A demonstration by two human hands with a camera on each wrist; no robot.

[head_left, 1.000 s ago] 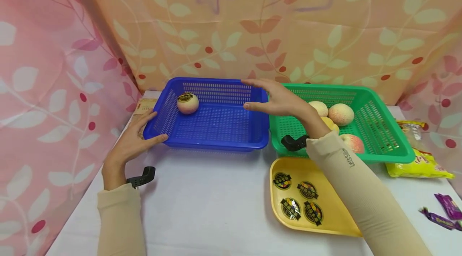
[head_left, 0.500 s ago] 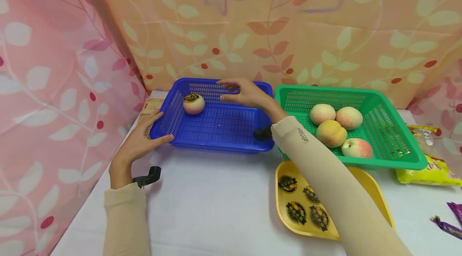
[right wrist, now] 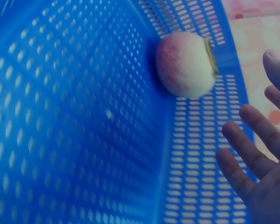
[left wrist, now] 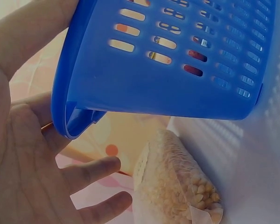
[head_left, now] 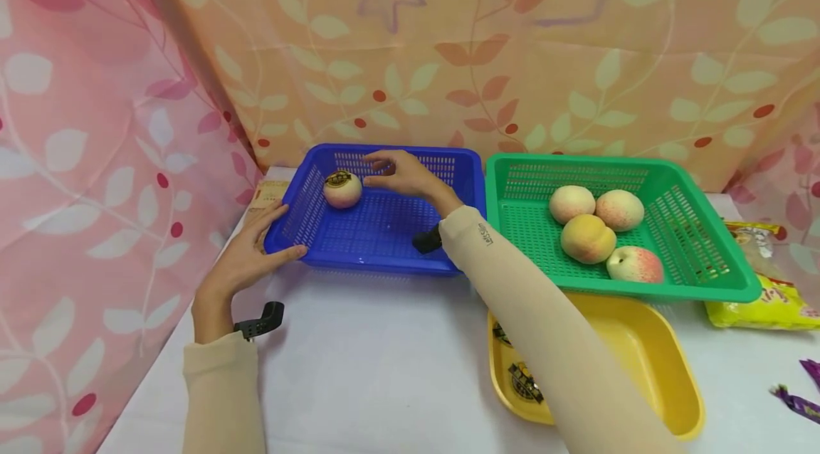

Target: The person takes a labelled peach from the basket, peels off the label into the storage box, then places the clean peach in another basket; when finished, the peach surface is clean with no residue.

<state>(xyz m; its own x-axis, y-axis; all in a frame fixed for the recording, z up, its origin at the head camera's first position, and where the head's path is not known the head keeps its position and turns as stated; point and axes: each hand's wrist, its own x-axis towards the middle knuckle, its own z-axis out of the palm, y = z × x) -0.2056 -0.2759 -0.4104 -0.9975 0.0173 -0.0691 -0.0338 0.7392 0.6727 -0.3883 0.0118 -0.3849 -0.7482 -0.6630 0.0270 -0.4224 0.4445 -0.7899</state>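
Observation:
A pale pink peach (head_left: 342,196) with a dark round sticker (head_left: 338,178) on top sits at the left end of the blue basket (head_left: 384,261). Over this basket, just right of the peach, hovers my right hand (head_left: 405,175), fingers loosely bent and holding nothing. The right wrist view shows those fingers (right wrist: 240,140) apart from the peach (right wrist: 179,65). Spread across the basket's near left corner, my left hand (head_left: 240,256) touches the rim with thumb and a finger. In the left wrist view its other fingers (left wrist: 95,175) extend freely beside the basket wall (left wrist: 144,79).
A green basket (head_left: 724,247) to the right holds several peaches (head_left: 588,238). In front lies a yellow tray (head_left: 640,347) with round stickers (head_left: 525,383), partly under my right forearm. Snack bags (head_left: 762,304) and purple candies (head_left: 797,403) lie far right. A clear bag (left wrist: 177,186) stands beside the blue basket.
My right hand has moved left, from between the two baskets to near the stickered peach. The left hand stays at the blue basket's corner. The head view has shifted slightly.

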